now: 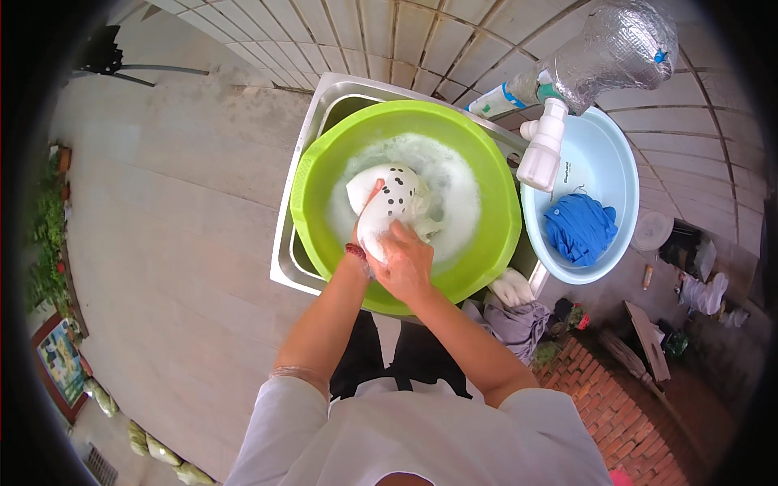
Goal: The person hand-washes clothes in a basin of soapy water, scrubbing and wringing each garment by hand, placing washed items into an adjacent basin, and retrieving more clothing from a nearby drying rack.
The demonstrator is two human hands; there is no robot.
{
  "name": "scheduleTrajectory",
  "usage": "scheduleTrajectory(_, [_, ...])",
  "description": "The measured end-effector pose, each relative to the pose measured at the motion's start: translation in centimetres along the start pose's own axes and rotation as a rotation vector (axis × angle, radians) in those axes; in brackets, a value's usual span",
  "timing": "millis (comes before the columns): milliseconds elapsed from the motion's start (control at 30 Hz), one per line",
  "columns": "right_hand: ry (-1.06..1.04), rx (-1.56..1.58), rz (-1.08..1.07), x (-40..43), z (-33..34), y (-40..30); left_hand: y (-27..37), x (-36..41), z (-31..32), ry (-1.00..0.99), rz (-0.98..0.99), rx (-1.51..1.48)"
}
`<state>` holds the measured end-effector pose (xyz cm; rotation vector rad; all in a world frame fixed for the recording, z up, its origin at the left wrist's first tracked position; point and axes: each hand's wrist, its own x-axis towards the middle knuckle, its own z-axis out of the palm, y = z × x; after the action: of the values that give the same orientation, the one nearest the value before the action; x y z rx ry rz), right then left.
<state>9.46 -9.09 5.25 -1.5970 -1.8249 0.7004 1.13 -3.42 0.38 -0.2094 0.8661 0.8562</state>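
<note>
A wet white cloth with black dots [395,191] is bunched over foamy water [456,206] in a lime-green plastic basin [498,243]. My left hand [373,191] holds this cloth; most of the hand is hidden beneath it, with part of a digit showing at its edge. A dark red bracelet [355,250] circles my left wrist. My right hand [402,258] grips the near end of the cloth, fingers curled and suds on them. Pale, translucent-looking material [422,212] lies against the cloth's right side; what it is cannot be told.
The basin rests on a stainless-steel sink [298,267]. Right of it, a light-blue basin [626,212] holds blue fabric [580,228]. A white plastic tap [541,164] with foil-wrapped piping [614,54] overhangs between them. Grey cloth [516,325] hangs at the near right corner. A tiled wall [419,42] stands behind.
</note>
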Motion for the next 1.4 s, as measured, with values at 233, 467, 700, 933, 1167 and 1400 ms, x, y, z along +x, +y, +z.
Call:
scheduleTrajectory(233, [0.183,0.626,0.982,0.9,-0.3,8.5,2.8,-2.4,4.3,0.127,0.394,0.758])
scheduleTrajectory(467, [-0.081,-0.385,0.429,-1.9,-1.4,10.5,6.9,0.2,-1.0,0.206,1.016,1.6])
scheduleTrajectory(700, [-0.32,-0.159,0.662,6.6,4.7,16.6,-2.0,4.7,-7.4,0.434,0.359,0.872])
scheduleTrajectory(933, [-0.096,-0.007,0.008,-0.8,-0.6,0.2,2.4,2.2,-3.0,-0.109,0.008,-0.026])
scheduleTrajectory(1167, [0.271,0.066,0.139,3.6,2.8,0.6,0.3,0.7,-5.0,-0.015,0.198,0.173])
scheduleTrajectory(1400, [-0.079,-0.106,0.764,-1.6,-3.4,10.8,4.6,-2.7,-1.5,0.291,0.209,0.741])
